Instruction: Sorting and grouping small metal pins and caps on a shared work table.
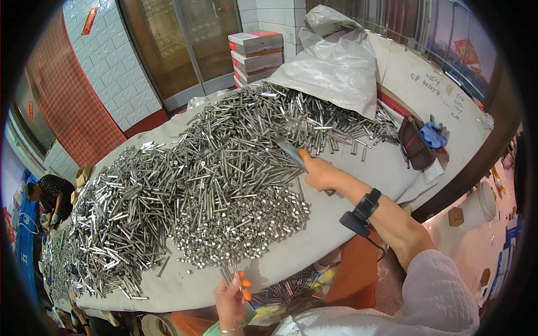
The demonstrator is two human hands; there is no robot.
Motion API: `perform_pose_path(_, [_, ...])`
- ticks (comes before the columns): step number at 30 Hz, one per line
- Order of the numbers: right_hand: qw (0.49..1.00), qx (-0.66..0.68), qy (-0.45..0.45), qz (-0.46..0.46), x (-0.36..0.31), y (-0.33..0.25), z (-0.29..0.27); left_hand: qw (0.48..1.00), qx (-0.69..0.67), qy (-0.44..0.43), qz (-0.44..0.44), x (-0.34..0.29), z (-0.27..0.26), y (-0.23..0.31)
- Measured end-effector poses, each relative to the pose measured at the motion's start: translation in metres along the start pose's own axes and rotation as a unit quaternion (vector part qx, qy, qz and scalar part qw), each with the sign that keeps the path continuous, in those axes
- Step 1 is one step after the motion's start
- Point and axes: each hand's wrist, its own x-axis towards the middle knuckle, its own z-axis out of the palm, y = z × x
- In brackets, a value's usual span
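Note:
My right hand [320, 173], an orange cover on a fingertip, is closed around a flat metal blade [291, 153]. The blade's far end reaches the heap of metal rods [224, 162], and a bit of its other end shows below my palm. Near the table's front edge, my left hand [228, 299] pinches a few thin metal rods [228, 271]. Orange covers sit on its fingers too. Just beyond it lies a pile of short metal pieces [241, 229], in front of the longer rods.
A whitish sack [336, 61] lies over the far rods. White-and-red boxes [256, 56] are stacked behind the table. At right are a dark pouch [413, 143] and a blue cloth [432, 134]. Another person [53, 196] works at far left. More rods [291, 288] lie below the table edge.

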Motion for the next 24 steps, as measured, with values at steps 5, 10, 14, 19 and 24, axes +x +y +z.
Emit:
perform_pose_path(5, [0.992, -0.066, 0.088, -0.058, -0.061, 0.043, 0.013, 0.999, -0.023, -0.020, 0.014, 0.002, 0.009, -0.005])
perform_pose_path(10, [0.991, -0.031, 0.122, -0.054, -0.090, 0.061, 0.020, 0.999, -0.024, -0.030, 0.015, -0.008, 0.017, -0.002])
perform_pose_path(14, [0.982, 0.055, 0.175, -0.035, -0.088, 0.066, -0.008, 0.998, -0.045, -0.042, 0.011, -0.011, 0.020, 0.001])
perform_pose_path(19, [0.963, -0.082, 0.255, 0.009, 0.002, 0.109, -0.048, 0.997, 0.019, -0.071, -0.010, -0.010, 0.028, 0.004])
perform_pose_path(24, [0.966, -0.090, 0.227, 0.082, 0.080, 0.097, -0.067, 0.998, 0.062, -0.005, -0.024, -0.017, 0.034, 0.011])
